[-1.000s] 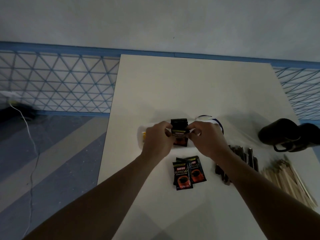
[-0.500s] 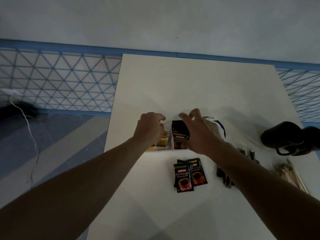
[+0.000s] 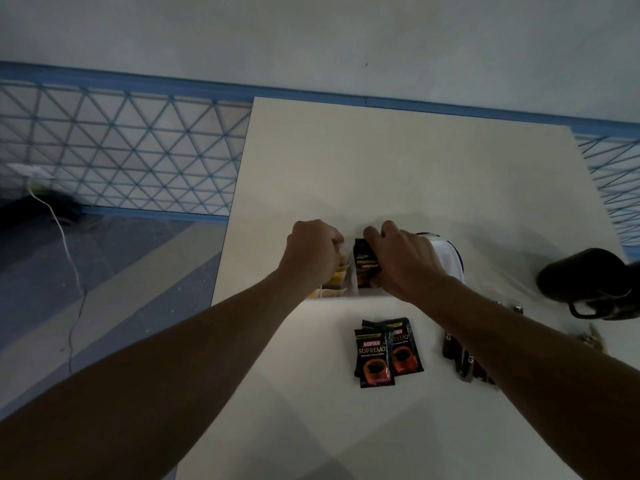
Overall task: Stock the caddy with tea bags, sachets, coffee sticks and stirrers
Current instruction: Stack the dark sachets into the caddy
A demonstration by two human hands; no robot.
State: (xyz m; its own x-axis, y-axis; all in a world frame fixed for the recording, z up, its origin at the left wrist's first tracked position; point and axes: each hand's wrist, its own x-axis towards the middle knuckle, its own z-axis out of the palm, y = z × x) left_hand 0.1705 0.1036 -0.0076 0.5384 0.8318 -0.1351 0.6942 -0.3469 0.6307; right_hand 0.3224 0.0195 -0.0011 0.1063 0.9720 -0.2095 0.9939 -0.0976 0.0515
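Observation:
A white caddy point(image 3: 349, 292) stands mid-table, mostly hidden behind my hands. My right hand point(image 3: 403, 261) grips a stack of black Kopiko sachets point(image 3: 365, 263) standing upright in a middle compartment. My left hand point(image 3: 311, 252) curls its fingers over the caddy's left part, beside yellow tea bags point(image 3: 337, 278); what it holds is hidden. Loose Kopiko sachets point(image 3: 386, 351) lie on the table nearer me. Dark coffee sticks point(image 3: 460, 358) lie under my right forearm. Wooden stirrers point(image 3: 592, 339) peek out at the right.
A black mug point(image 3: 588, 282) lies at the table's right edge. A white cloth with a dark rim point(image 3: 448, 254) sits behind my right hand. The table's left edge point(image 3: 228, 223) drops to the floor, where a white cable point(image 3: 69, 254) runs.
Both hands moved forward from holding the sachet stack in the air to the caddy. The stack now stands in a compartment, and the left hand shifted to the caddy's left side.

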